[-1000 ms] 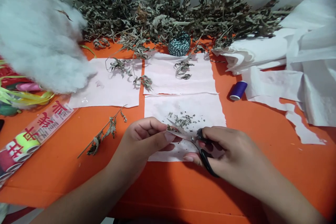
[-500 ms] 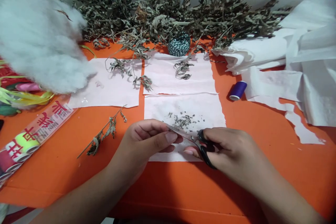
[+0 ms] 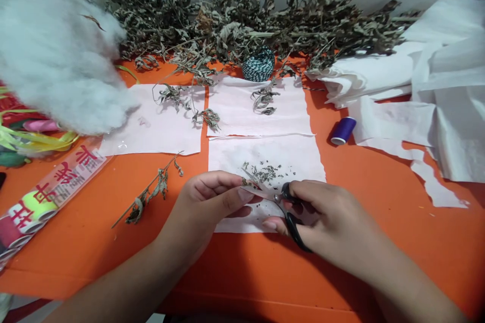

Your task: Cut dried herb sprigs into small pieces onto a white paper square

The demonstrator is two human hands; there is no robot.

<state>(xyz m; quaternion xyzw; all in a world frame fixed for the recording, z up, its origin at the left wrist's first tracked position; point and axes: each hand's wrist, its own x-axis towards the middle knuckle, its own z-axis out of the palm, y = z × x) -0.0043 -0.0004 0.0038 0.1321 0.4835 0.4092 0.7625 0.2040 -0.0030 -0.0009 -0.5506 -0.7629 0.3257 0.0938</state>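
My left hand [image 3: 217,197] pinches a small piece of dried leaf [image 3: 248,182] between thumb and fingers. My right hand [image 3: 326,212] grips black-handled scissors [image 3: 277,198]; their blades are parted around the leaf at my left fingertips. Beneath and beyond the blades, dark chopped bits [image 3: 267,172] are scattered on a white cloth piece [image 3: 227,154]. Two more cloth pieces lie behind it, one at the left [image 3: 162,133] and one at the back [image 3: 235,106], with dried leaf sprigs [image 3: 264,100] on them. A dried sprig [image 3: 161,181] rests on the orange table left of the cloth.
Dried plant stalks [image 3: 303,25] line the back of the orange table [image 3: 235,272], with a ball of twine [image 3: 258,64] before them. White stuffing [image 3: 64,60] and packaged thread spools [image 3: 38,207] are left. Right are a purple spool [image 3: 343,130] and white cloths [image 3: 397,116].
The scissor blades have opened around the leaf, and the leaf piece at my left fingertips shows more. My right hand has shifted slightly left.
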